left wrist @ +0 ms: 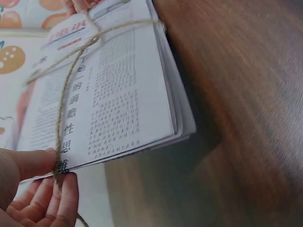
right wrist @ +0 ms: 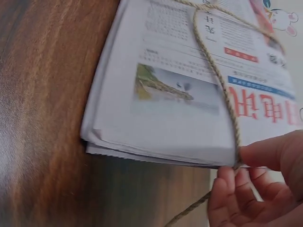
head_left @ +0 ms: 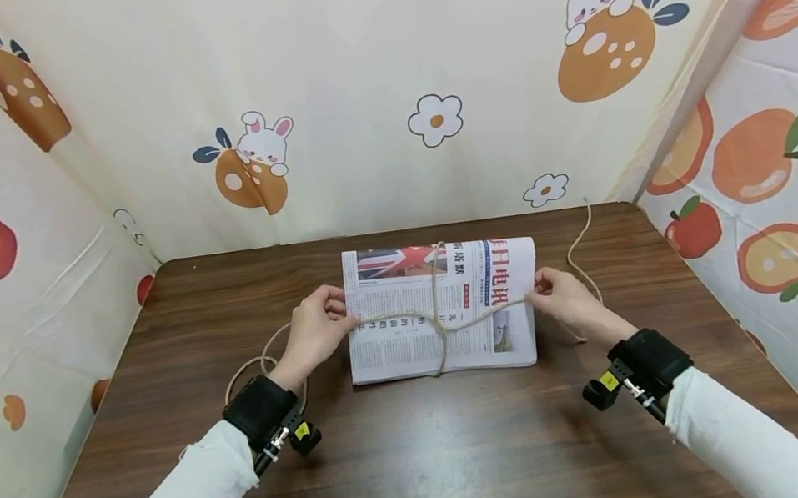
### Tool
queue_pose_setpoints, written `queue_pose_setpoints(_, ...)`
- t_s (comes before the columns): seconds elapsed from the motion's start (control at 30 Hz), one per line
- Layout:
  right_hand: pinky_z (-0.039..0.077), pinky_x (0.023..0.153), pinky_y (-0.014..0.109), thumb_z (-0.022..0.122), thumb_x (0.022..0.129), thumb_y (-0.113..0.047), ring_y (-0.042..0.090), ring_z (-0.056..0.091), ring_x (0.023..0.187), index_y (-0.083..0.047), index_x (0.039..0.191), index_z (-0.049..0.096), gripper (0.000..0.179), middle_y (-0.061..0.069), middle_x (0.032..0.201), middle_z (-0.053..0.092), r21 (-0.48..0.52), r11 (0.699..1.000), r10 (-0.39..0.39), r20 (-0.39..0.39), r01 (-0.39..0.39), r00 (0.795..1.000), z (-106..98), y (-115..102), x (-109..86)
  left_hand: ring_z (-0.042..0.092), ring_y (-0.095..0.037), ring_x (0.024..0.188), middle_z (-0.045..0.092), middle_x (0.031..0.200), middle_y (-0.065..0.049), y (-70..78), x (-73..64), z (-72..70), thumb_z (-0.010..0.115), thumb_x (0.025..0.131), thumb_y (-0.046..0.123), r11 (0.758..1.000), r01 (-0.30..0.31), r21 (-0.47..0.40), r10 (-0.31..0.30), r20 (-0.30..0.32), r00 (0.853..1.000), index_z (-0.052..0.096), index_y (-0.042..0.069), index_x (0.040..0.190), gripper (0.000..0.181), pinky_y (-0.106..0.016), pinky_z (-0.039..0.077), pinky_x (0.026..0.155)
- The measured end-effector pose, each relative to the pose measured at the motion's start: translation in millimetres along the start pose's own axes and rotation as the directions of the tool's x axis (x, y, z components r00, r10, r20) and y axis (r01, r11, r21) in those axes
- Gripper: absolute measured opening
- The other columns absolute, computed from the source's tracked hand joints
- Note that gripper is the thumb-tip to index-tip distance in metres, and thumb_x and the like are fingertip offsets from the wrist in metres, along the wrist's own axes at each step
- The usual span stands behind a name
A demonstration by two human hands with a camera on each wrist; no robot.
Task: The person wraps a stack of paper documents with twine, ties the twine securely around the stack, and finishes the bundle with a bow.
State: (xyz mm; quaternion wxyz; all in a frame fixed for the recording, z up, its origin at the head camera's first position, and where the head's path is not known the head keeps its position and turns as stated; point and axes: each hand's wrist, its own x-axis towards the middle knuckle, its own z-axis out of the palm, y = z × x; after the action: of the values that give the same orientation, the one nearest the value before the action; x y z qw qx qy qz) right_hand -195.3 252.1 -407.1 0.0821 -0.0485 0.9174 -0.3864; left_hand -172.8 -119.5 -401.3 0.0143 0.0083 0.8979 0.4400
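Note:
A folded stack of newspapers (head_left: 392,357) lies on the table, with brown twine (head_left: 441,329) running over it in both directions and crossing near the middle. At the stack's left edge my left hand (head_left: 311,329) pinches the twine, thumb on top and fingers curled below the paper edge, as the left wrist view shows. My right hand (head_left: 572,302) does likewise at the right edge, pinching the other side of the twine between thumb and fingers. The crosswise strand stretches between the two hands. The underside of the stack is hidden.
One loose twine end trails over the dark wooden table (head_left: 427,464) beside my left wrist; another runs past my right hand to the back edge. A patterned cloth wall (head_left: 343,54) stands behind the table, with more printed cloth at both sides.

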Motion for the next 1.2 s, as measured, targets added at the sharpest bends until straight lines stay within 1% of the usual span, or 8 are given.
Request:
queue_pose_setpoints(0.17, 0.048, 0.073, 0.039, 0.057, 0.088, -0.01, 0.034, 0.061, 0.092, 0.003, 0.104, 0.054, 0.02, 0.022, 0.099, 0.061, -0.087, 0.989, -0.132, -0.109, 0.123, 0.985, -6.8, -4.4, -4.5, 0.059, -0.016, 0.073, 0.064, 0.084, -0.008, 6.6, -2.1, -5.8, 0.072, 0.077, 0.006, 0.98, -0.185, 0.068, 0.191, -0.09, 0.977, 0.06, 0.004, 0.098, 0.024, -0.028, 0.047, 0.064)
queue_pose_setpoints(0.3, 0.046, 0.065, 0.036, 0.06, 0.086, -0.009, 0.028, 0.059, 0.079, -0.001, 0.105, 0.054, 0.021, 0.018, 0.092, 0.062, -0.137, 0.972, -0.212, -0.175, 0.19, 0.961, -4.8, -1.4, -7.9, 0.057, -0.015, 0.068, 0.062, 0.077, -0.006, 3.6, -3.3, -7.7, 0.072, 0.075, 0.003, 0.926, -0.339, 0.164, 0.363, -0.153, 0.919, 0.059, 0.007, 0.088, 0.019, -0.029, 0.045, 0.06)
queue_pose_setpoints(0.47, 0.045, 0.069, 0.041, 0.064, 0.074, 0.006, 0.026, 0.059, 0.08, -0.003, 0.097, 0.058, 0.025, 0.012, 0.09, 0.062, -0.213, 0.907, -0.408, -0.231, 0.363, 0.883, 6.9, 12.9, -16.5, 0.058, -0.016, 0.07, 0.06, 0.078, -0.003, -16.1, -7.6, -2.9, 0.07, 0.071, -0.006, 0.792, -0.526, 0.309, 0.581, -0.12, 0.805, 0.056, 0.009, 0.082, 0.023, -0.033, 0.047, 0.063)
queue_pose_setpoints(0.63, 0.048, 0.077, 0.041, 0.072, 0.069, 0.003, 0.021, 0.061, 0.088, -0.006, 0.096, 0.061, 0.031, 0.005, 0.092, 0.063, -0.296, 0.818, -0.544, -0.117, 0.494, 0.831, 22.4, 36.3, -29.4, 0.055, -0.016, 0.071, 0.054, 0.08, 0.0, -40.9, -19.9, 6.9, 0.072, 0.067, -0.003, 0.628, -0.647, 0.432, 0.687, 0.084, 0.722, 0.053, 0.01, 0.079, 0.026, -0.032, 0.046, 0.061)
queue_pose_setpoints(0.77, 0.049, 0.075, 0.037, 0.074, 0.071, -0.002, 0.017, 0.061, 0.088, -0.007, 0.095, 0.062, 0.027, 0.002, 0.093, 0.062, -0.366, 0.744, -0.603, -0.006, 0.559, 0.798, 36.0, 52.6, -39.6, 0.054, -0.018, 0.075, 0.052, 0.085, -0.002, -55.7, -28.8, 11.7, 0.071, 0.065, -0.005, 0.501, -0.71, 0.494, 0.695, 0.259, 0.671, 0.056, 0.009, 0.083, 0.027, -0.032, 0.047, 0.063)
queue_pose_setpoints(0.87, 0.05, 0.069, 0.035, 0.071, 0.07, 0.002, 0.016, 0.061, 0.085, -0.005, 0.096, 0.062, 0.027, 0.003, 0.093, 0.061, -0.396, 0.699, -0.638, 0.03, 0.595, 0.77, 43.4, 58.5, -45.7, 0.055, -0.017, 0.077, 0.052, 0.089, -0.003, -61.3, -33.3, 12.9, 0.073, 0.067, -0.004, 0.477, -0.72, 0.505, 0.659, 0.336, 0.673, 0.058, 0.009, 0.087, 0.028, -0.032, 0.048, 0.064)
queue_pose_setpoints(0.97, 0.05, 0.07, 0.035, 0.07, 0.07, 0.004, 0.016, 0.061, 0.086, -0.003, 0.097, 0.063, 0.028, 0.004, 0.093, 0.062, -0.4, 0.686, -0.652, 0.032, 0.608, 0.757, 47.2, 58.9, -48.9, 0.055, -0.016, 0.078, 0.052, 0.091, -0.003, -62.8, -35.6, 13.3, 0.071, 0.07, -0.003, 0.488, -0.709, 0.509, 0.627, 0.361, 0.691, 0.06, 0.01, 0.09, 0.026, -0.031, 0.049, 0.065)
queue_pose_setpoints(1.2, 0.048, 0.072, 0.037, 0.07, 0.071, 0.002, 0.018, 0.06, 0.085, -0.002, 0.096, 0.063, 0.026, 0.006, 0.093, 0.062, -0.426, 0.695, -0.625, 0.039, 0.579, 0.78, 46.7, 55.1, -47.5, 0.055, -0.015, 0.077, 0.053, 0.091, -0.003, -63.4, -37.2, 14.4, 0.069, 0.071, -0.002, 0.501, -0.697, 0.513, 0.621, 0.348, 0.702, 0.062, 0.008, 0.094, 0.026, -0.031, 0.049, 0.066)
